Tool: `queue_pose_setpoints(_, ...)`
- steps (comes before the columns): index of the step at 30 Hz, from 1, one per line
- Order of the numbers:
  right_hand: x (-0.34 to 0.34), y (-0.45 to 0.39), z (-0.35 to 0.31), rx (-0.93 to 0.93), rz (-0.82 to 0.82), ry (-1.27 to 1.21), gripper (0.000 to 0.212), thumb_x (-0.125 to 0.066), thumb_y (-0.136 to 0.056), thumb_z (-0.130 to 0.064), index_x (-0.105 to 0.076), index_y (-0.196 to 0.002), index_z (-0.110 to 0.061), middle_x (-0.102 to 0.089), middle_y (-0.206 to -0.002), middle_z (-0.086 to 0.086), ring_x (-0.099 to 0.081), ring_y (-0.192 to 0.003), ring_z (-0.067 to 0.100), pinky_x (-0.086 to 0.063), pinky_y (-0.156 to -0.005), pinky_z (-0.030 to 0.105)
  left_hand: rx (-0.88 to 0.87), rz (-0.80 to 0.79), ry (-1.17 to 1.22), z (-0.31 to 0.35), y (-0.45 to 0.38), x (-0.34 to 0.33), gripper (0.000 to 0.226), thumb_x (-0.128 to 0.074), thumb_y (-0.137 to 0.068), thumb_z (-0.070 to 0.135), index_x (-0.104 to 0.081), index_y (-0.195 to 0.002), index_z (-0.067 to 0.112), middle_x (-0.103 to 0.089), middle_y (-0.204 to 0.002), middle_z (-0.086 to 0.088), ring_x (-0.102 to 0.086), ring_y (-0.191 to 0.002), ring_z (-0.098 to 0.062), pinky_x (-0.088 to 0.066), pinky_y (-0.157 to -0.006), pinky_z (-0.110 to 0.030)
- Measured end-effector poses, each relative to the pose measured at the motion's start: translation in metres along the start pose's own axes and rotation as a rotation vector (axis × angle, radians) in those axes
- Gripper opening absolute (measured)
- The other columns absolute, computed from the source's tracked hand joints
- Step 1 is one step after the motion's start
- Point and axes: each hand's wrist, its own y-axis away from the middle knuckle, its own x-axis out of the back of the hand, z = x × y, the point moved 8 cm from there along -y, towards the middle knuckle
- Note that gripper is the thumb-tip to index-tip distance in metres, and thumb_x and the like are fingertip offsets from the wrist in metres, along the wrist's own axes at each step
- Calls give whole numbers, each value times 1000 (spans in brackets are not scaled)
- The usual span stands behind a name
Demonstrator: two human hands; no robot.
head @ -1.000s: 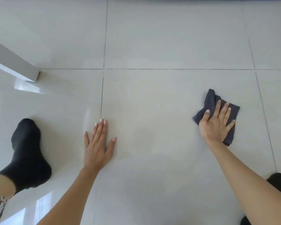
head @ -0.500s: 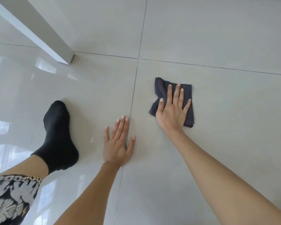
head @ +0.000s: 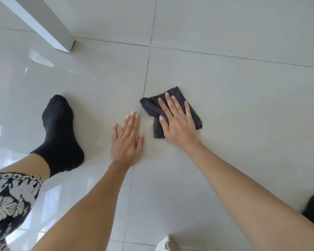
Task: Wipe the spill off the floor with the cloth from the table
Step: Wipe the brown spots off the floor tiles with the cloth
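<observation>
Dark cloth [head: 172,109] flat on floor [head: 243,105], just right of tile seam. Right hand [head: 178,124] pressed on cloth, fingers spread, palm down. Left hand [head: 127,140] flat on bare tile beside it, fingers together, empty. Socked foot [head: 60,133] left; table leg [head: 43,24] beyond.

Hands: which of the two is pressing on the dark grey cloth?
The right hand, palm flat on the dark grey cloth. The left hand lies on bare pale floor tile beside it.

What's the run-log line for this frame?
phase: wiping | right hand: flat on cloth | left hand: flat on floor, bracing | spill: not discernible
</observation>
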Motion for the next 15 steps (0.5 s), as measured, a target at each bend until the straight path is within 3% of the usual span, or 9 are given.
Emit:
queue_pose_setpoints(6,12,48,94,-111,-13,17,57,-21,-99,-42,-16,-154,-28,-10,-162,-2,-12,-149,16,-5,-120,45,10,-4,9,3,-1,1,61,-22,-97,40,-4,-153,25,1,-159,13,0,-146,-4,3,-118,-39)
queue_pose_setpoints(15,33,114,247,-463,57,-27,57,-18,-99,-41,-17,-154,-25,-12,-162,1,-13,-149,21,-10,-118,52,20,-6,-31,3,-1,2,63,-17,-94,44,-2,-153,26,2,-158,14,2,-145,-2,3,-118,-39)
